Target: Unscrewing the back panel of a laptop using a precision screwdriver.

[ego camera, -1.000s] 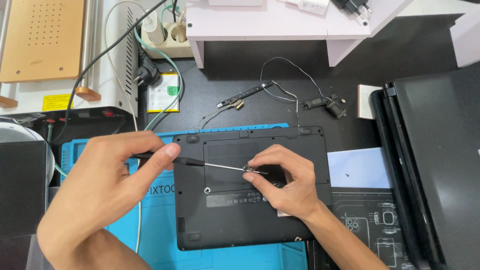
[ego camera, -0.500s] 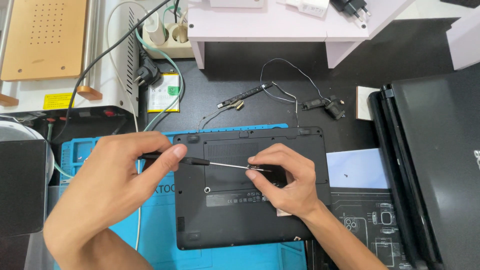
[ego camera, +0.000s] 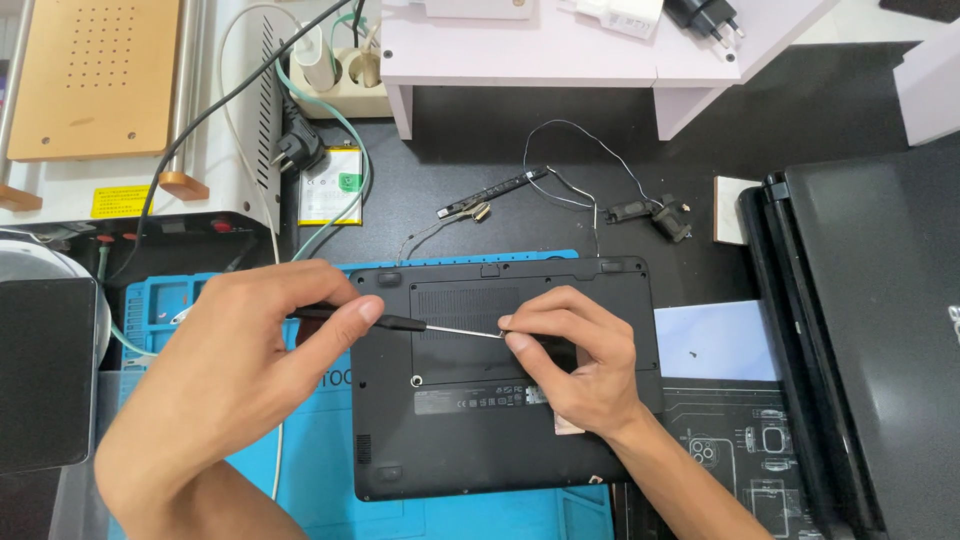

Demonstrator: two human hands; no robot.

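Our left hand (ego camera: 225, 375) grips a slim screwdriver (ego camera: 420, 324) over an upturned black laptop (ego camera: 500, 440). Our right hand (ego camera: 580, 365) pinches its tip, above a blue work mat (ego camera: 320, 470).

A slim black-handled screwdriver with a thin metal shaft (ego camera: 440, 326) lies nearly level. Its tip is over a black plastic laptop underside (ego camera: 500, 440), which lies flat, base up, on a blue mat.

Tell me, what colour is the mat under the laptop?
The mat is bright blue, seen in the head view beneath the black laptop.
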